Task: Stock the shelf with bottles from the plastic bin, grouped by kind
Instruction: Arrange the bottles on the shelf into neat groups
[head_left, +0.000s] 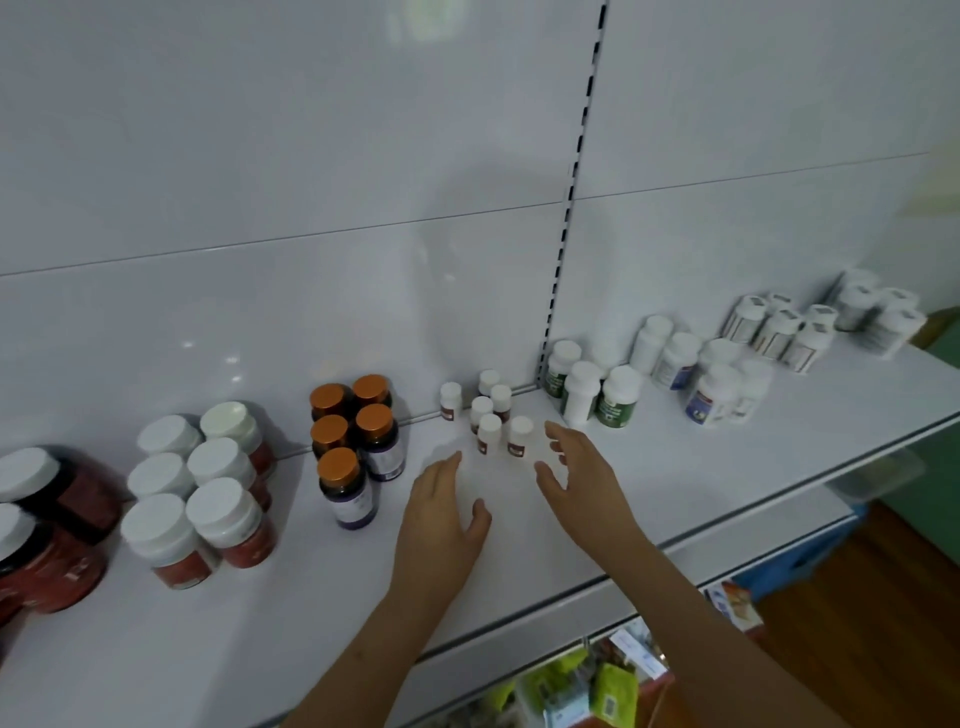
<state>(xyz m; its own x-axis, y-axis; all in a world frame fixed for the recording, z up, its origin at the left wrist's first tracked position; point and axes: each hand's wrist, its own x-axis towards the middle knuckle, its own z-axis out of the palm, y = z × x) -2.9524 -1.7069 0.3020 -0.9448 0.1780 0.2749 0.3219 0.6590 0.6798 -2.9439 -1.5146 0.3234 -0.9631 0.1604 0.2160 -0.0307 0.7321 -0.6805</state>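
On the white shelf (519, 545) stands a cluster of several small white-capped bottles with dark red labels (491, 415). My left hand (441, 514) lies open just in front of them, fingers pointing at the group, holding nothing. My right hand (582, 478) hovers open to the right of the nearest small bottle (519, 436), fingers spread, a short gap from it. Left of my hands stand orange-capped dark bottles (358, 436). White-capped red-labelled bottles (202, 488) stand further left. The plastic bin is not visible.
Large red jars (47, 530) sit at the far left. Green-labelled and plain white bottles (592, 389), blue-labelled ones (711, 384) and shrink-wrapped packs (789, 327) line the right section. A slotted upright (571, 208) splits the back panel. Packaged goods (587, 691) lie below the shelf edge.
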